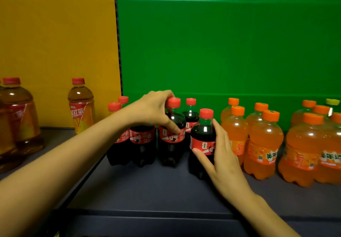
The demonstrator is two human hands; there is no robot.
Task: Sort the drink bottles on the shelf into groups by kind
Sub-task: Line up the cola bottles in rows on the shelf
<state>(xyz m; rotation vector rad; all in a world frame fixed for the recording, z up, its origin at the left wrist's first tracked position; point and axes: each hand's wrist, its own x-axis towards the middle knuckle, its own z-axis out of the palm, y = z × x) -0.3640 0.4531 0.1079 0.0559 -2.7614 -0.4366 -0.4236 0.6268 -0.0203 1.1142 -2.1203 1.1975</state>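
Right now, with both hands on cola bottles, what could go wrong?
1. The left hand grips its cola bottle high, near the cap, amid packed neighbours; lifting could tip one.
2. The right hand holds the front cola bottle close beside an orange soda bottle; its fingers might nudge that over.

Shop-like setup: dark shelf (156,190), grouped drink bottles (263,144), yellow backboard (55,34), green backboard (221,43).

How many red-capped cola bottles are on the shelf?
6 cola bottles: two at the left end, one behind the left hand, one in its grip, one behind that, one in the right hand. More may be hidden.
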